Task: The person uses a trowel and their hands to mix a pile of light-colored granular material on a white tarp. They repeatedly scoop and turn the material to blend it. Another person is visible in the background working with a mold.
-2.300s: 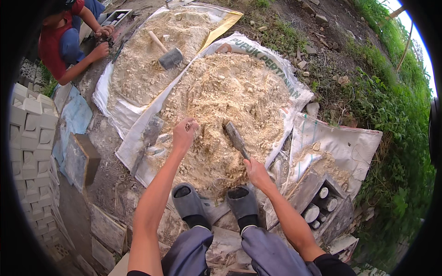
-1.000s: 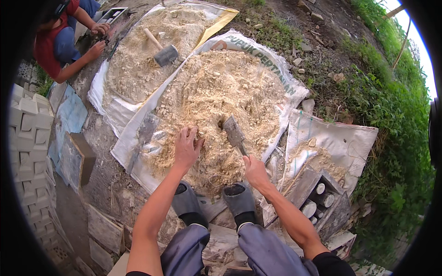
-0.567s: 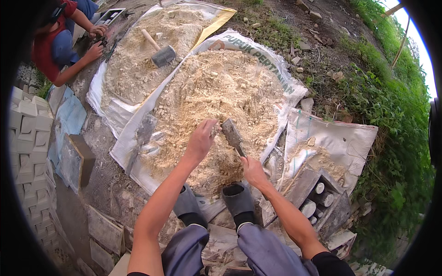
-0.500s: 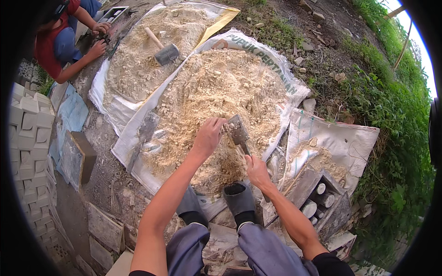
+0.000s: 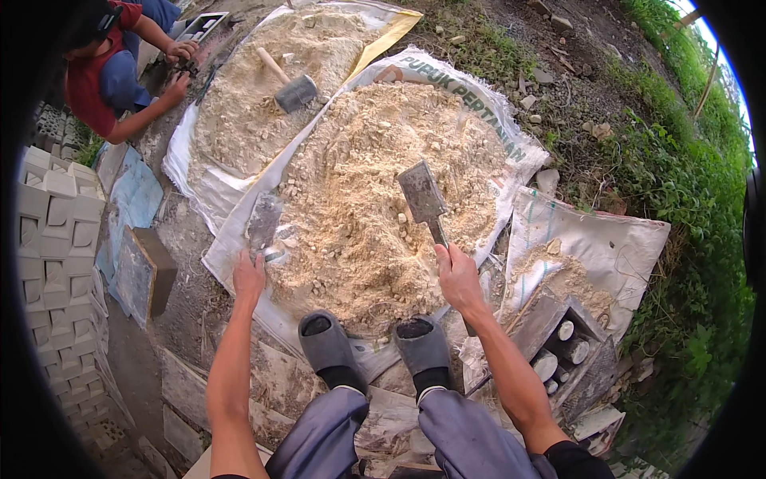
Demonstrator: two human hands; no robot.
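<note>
In my right hand (image 5: 460,279) is the handle of a flat trowel (image 5: 422,194), its rectangular grey blade raised over a heap of pale crumbly powder (image 5: 359,184). My left hand (image 5: 249,275) is low at the heap's left edge, fingers curled where the handle of a second grey flat-bladed tool (image 5: 264,220) lies; the hand covers that handle. A pale strip (image 5: 275,255) shows beside its fingertips. Under the heap spreads a white woven sack (image 5: 227,254).
A mallet (image 5: 295,93) rests on another powder heap (image 5: 239,120). To the right, a wooden box (image 5: 592,319) holds several white cylinders. Stacked pale blocks (image 5: 60,239) line the left side, near a tilted board (image 5: 144,275). A co-worker (image 5: 96,88) crouches at upper left.
My left hand has left the trowel blade and moved down-left to the second tool. The right hand's trowel has tilted, its blade now pointing up and slightly left, higher over the powder.
</note>
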